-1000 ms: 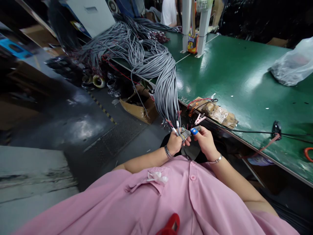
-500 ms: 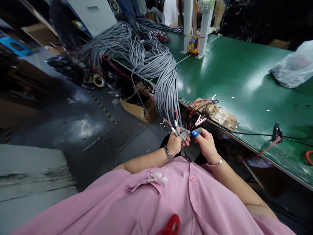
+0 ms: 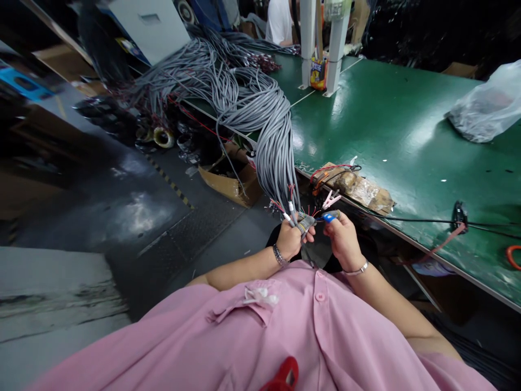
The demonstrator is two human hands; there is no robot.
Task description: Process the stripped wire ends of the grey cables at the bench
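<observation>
A thick bundle of grey cables [image 3: 277, 152] hangs over the table edge to my left hand [image 3: 290, 239], which is closed around its lower end. Stripped ends with thin red and other coloured wires [image 3: 312, 210] stick out by the fingers. Grey wrapping covers a finger of that hand. To the right, my right hand [image 3: 344, 239] is closed in a pinch at the wire ends, with a blue covering [image 3: 329, 217] on its thumb. Thin dark wires run between the two hands; their exact grip is too small to make out. A pink clip [image 3: 331, 200] is just above the right hand.
The green table [image 3: 386, 119] stretches right, with a tape-wrapped board [image 3: 362, 190] at its near edge. A clear plastic bag [image 3: 488, 108] lies far right. White posts [image 3: 336, 54] rise at the back. On the floor stands an open cardboard box [image 3: 232, 182]. Black cable [image 3: 423, 221] crosses the table.
My right hand has turned slightly, and its blue-covered thumb sits a little farther right and more level. The left hand keeps its hold on the cables. The whole view has shifted slightly.
</observation>
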